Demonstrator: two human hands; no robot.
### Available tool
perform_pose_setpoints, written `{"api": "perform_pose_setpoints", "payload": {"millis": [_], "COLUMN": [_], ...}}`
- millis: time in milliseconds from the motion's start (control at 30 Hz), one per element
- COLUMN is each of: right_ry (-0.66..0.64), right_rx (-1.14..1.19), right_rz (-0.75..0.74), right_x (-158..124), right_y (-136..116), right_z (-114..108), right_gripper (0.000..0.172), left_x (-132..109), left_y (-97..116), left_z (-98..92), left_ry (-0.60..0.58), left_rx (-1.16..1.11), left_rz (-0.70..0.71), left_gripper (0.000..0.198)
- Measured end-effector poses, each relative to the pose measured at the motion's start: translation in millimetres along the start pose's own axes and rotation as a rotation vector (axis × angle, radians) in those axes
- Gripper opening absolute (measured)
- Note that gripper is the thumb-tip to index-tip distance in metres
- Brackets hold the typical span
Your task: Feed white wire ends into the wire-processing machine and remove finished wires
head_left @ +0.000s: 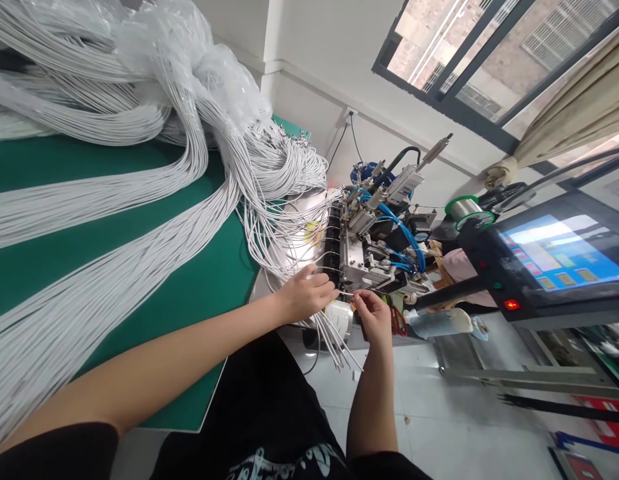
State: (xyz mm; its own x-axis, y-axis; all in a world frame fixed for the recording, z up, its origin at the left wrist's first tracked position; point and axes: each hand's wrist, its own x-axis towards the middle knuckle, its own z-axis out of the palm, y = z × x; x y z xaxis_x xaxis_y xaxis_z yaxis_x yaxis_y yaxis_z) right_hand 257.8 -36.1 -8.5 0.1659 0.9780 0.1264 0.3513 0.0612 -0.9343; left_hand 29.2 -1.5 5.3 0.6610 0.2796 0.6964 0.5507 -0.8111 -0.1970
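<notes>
The green tabletop (222, 267) is at 9 o'clock from the left grip (309, 293), and its near edge runs slantwise at 8 o'clock, under the left arm. Long white wire bundles (159, 263) lie across it, and a big pile of curly wires (294, 163) sits near 12 o'clock. The metal machine (356, 253) is close, between 1 and 2 o'clock, so there is not much room on that side. The screen (564, 250) is well apart, near 3 o'clock. The most open room is over the pale floor (419, 400), at 4 to 5 o'clock, past the right arm.

One thin white wire (346, 293) is just in front of the machine, in the small gap between the two hands. The right grip (373, 313) is at 3 o'clock from the left one, and its thumb and finger pinch the tip of that wire. The left grip has bent fingers at the wire's 9 o'clock side; I cannot tell if they squeeze it. A bunch of loose wire ends (334, 337) hangs at 5 o'clock, just below the left hand
</notes>
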Motion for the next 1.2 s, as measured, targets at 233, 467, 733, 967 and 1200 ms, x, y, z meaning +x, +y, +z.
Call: {"api": "perform_pose_setpoints", "payload": {"millis": [233,467,733,967,1200], "right_ry": [-0.008,-0.065,-0.006,0.022,0.072], "right_rx": [-0.207,-0.09,0.254,0.303,0.253], "right_rz": [-0.132,-0.11,0.139,0.175,0.106], "right_x": [3,13,15,9,-4], "right_y": [1,5,17,24,18], "right_z": [5,13,28,30,13], "right_gripper": [0.025,0.028,0.03,0.04,0.039], "left_x": [-1,-2,-1,-2,-2], "left_y": [0,1,1,0,-2], "left_z": [-0.1,0.9,2.4,1.7,2.2], "left_ry": [-0.05,-0.047,-0.113,-0.173,-0.154], "left_rx": [-0.007,0.024,-0.006,-0.061,-0.09], "left_rz": [-0.013,-0.045,-0.087,-0.15,-0.184], "left_gripper": [0.022,0.021,0.019,0.013,0.02]}}
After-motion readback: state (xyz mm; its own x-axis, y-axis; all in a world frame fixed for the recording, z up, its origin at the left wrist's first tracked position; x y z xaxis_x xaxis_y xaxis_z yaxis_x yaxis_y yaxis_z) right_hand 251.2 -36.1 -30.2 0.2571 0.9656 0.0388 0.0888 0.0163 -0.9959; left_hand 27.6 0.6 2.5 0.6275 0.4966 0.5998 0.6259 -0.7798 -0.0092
